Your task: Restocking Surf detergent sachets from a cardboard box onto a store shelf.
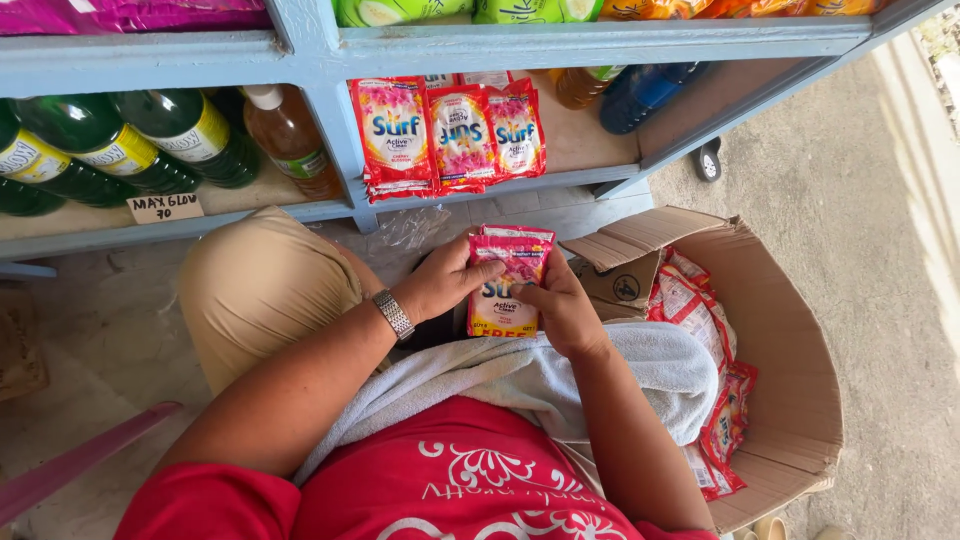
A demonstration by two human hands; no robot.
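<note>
Both hands were closed on one stack of pink detergent sachets (505,285), held upright just above the lap at the centre of the view; the left hand (440,282) gripped the stack's edge from 9 o'clock, thumb across the front; the right hand (562,305) clasped it from 3 o'clock, fingers curled round the side. A metal wristwatch (394,315) sat on the left wrist; a grey towel (560,375) lay across the lap at 6 o'clock of the stack, touching the right forearm.

At 12 o'clock of the hands, three further stacks of sachets (450,135) stood leaning side by side on the lower board of a blue shelf unit (320,60); at 10 o'clock, green bottles (120,150) lay on their sides beside an amber bottle (290,135), with a small handwritten label (165,208) on the shelf edge below them; a blue bottle (645,92) and another amber one lay at 1 o'clock.

At 3 to 4 o'clock, an open cardboard box (790,350) rested on the concrete floor (880,220), just beside the person's right side; more red and white sachets (700,310) lay loose inside it. A crumpled clear plastic wrapper (410,228) lay on the floor between the shelf and the hands.
</note>
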